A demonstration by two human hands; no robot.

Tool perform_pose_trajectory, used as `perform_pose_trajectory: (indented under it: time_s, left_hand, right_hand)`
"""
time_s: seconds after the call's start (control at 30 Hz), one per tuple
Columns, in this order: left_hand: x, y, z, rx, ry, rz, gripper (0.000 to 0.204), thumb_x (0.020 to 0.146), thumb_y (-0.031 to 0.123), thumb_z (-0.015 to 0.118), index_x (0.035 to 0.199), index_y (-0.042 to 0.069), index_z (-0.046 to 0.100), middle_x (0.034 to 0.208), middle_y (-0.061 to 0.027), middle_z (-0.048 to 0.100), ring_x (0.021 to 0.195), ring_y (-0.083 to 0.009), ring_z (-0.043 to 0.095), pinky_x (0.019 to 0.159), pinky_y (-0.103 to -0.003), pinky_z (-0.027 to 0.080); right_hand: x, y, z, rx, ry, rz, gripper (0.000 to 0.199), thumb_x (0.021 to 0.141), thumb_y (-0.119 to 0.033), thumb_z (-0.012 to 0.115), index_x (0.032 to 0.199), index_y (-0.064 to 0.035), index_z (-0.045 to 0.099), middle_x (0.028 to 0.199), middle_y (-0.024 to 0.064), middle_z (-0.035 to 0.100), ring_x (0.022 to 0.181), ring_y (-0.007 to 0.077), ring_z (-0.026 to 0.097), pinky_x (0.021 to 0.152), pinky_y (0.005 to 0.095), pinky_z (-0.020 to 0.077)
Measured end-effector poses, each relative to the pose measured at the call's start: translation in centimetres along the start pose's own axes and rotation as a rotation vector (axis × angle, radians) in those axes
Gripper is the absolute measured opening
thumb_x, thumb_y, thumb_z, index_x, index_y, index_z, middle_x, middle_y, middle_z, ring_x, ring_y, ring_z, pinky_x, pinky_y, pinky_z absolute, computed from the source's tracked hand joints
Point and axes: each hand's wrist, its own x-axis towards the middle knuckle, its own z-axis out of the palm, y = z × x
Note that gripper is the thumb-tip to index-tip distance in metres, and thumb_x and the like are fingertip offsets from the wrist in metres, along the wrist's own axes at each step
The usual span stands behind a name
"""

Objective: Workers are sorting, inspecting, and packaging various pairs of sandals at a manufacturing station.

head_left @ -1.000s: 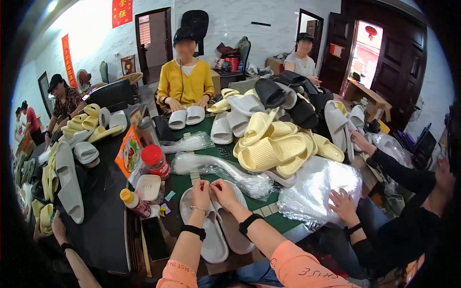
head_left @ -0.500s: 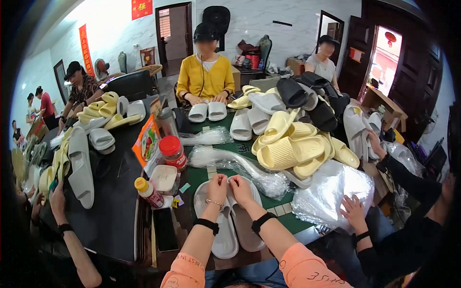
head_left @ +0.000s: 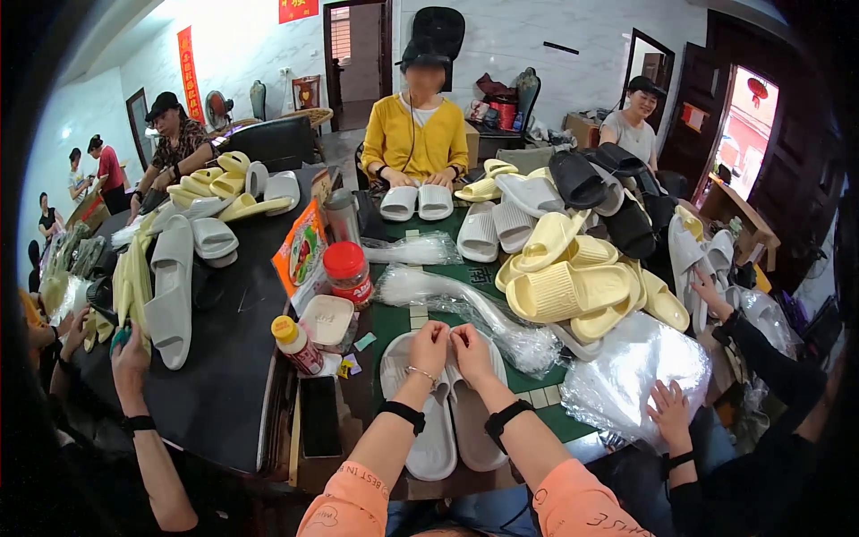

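Note:
A pair of grey slippers lies side by side in front of me, the left slipper (head_left: 430, 447) and the right slipper (head_left: 479, 443) with their heels toward me. My left hand (head_left: 428, 349) and my right hand (head_left: 472, 355) are over the slippers' straps, close together. Thumb and fingers are pinched on both hands. Whatever is between the fingertips is too small or hidden to make out.
Beyond my hands lie a bundle of clear plastic bags (head_left: 474, 309) and a heap of yellow slippers (head_left: 573, 291). Left stand a red-lidded jar (head_left: 347, 273), a yellow-capped bottle (head_left: 297, 345) and a phone (head_left: 320, 416). A co-worker's hand (head_left: 669, 413) rests on plastic film (head_left: 626, 380) at right.
The whole view has shifted, so everything appears farther right. My hands stay pinched over the slippers' straps, with little visible movement.

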Motion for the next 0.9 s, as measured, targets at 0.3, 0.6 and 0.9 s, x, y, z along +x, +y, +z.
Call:
perform_pose_trajectory:
  time_s: [0.3, 0.6, 0.9]
  left_hand:
    - [0.4, -0.8, 2.3, -0.112, -0.056, 0.088, 0.012, 0.077, 0.013, 0.054, 0.086, 0.005, 0.055, 0.073, -0.0111, 0.057, 0.067, -0.0178, 0.054, 0.062, -0.028, 0.043]
    - [1.8, -2.6, 0.5, 0.007, -0.063, 0.098, 0.009, 0.080, 0.007, 0.054, 0.082, -0.001, 0.053, 0.069, -0.0031, 0.052, 0.061, -0.0092, 0.047, 0.056, -0.023, 0.040]
    - [1.4, -2.1, -0.9, 0.057, -0.090, 0.104, 0.013, 0.082, 0.010, 0.053, 0.081, -0.003, 0.051, 0.070, -0.0059, 0.053, 0.063, -0.0111, 0.047, 0.059, -0.025, 0.041]
  right_hand:
    - [0.5, 0.8, -1.9, -0.029, 0.036, 0.006, 0.019, 0.080, -0.020, 0.050, 0.086, -0.0027, 0.054, 0.078, 0.0096, 0.058, 0.073, 0.0197, 0.055, 0.066, 0.0316, 0.0429]
    - [0.4, 0.6, -0.1, 0.023, 0.067, -0.103, 0.014, 0.080, -0.016, 0.047, 0.082, -0.0033, 0.050, 0.075, 0.0142, 0.054, 0.072, 0.0316, 0.052, 0.062, 0.0370, 0.0401]
    - [-0.2, -0.3, 0.9, 0.028, 0.123, -0.085, 0.012, 0.080, -0.014, 0.047, 0.081, -0.0024, 0.048, 0.073, 0.0150, 0.054, 0.070, 0.0317, 0.052, 0.060, 0.0358, 0.0396]
